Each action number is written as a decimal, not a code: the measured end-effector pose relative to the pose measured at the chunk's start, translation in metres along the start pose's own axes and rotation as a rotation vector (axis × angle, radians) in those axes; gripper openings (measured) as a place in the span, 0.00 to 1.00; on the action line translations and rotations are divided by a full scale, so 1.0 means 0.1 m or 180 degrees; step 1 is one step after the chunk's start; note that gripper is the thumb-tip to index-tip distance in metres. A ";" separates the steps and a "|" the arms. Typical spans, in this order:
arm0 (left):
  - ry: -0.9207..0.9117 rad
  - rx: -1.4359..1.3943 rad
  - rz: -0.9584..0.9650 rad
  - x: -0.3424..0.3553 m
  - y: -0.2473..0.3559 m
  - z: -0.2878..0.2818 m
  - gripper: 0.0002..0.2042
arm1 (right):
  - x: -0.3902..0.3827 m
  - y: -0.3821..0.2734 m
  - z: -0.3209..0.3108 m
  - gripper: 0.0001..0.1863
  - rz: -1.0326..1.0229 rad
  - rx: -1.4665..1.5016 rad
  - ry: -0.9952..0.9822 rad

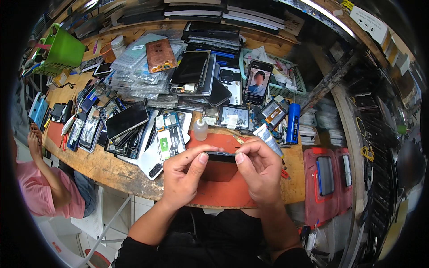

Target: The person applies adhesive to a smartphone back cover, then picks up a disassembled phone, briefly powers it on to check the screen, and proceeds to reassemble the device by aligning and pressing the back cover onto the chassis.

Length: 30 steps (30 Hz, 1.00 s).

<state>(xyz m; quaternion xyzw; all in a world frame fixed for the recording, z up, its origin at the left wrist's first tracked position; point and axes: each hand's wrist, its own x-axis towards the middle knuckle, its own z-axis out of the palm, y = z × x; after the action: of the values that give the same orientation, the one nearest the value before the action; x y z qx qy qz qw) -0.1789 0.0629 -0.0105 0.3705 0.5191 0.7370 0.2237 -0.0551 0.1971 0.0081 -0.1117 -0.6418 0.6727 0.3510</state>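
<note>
My left hand [184, 174] and my right hand [259, 171] grip a thin dark phone [220, 154] by its two ends, thumbs on the near side and fingers behind. It is seen nearly edge-on, so most of its face is hidden and I cannot tell whether it is a whole phone or only a screen or frame. Beneath it lies a red-orange work mat [210, 194]. Just beyond my hands stands a small translucent bottle [200, 131]. An opened phone [170, 139] with its inner parts showing lies beyond my left hand.
Piled phones [127, 119] and bubble-wrapped packets [138, 73] crowd the bench. A lit phone [258, 82] stands upright before a green basket [298, 80]. A blue cylinder [293, 123] stands at right, above a red tray [313, 205]. Another person in a pink shirt [49, 190] sits at left.
</note>
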 end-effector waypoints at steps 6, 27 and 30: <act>-0.0012 -0.0451 -0.0191 0.16 -0.09 0.04 0.12 | 0.13 0.15 -0.06 0.03 -0.0168 -0.0290 -0.0006; -0.0042 -0.0278 0.0121 -0.14 0.06 0.07 0.14 | -0.16 -0.05 -0.08 0.04 -0.0778 -0.1007 -0.0117; -0.0527 0.1466 0.1626 -0.02 0.02 -0.14 0.21 | -0.18 -0.08 -0.07 0.05 -0.0864 -0.1108 -0.0161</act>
<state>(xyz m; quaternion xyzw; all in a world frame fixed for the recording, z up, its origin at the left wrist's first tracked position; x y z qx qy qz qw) -0.1885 0.0520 -0.0115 0.5877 0.5423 0.6002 -0.0159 -0.0354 0.1911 0.0093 -0.0662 -0.7660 0.5008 0.3975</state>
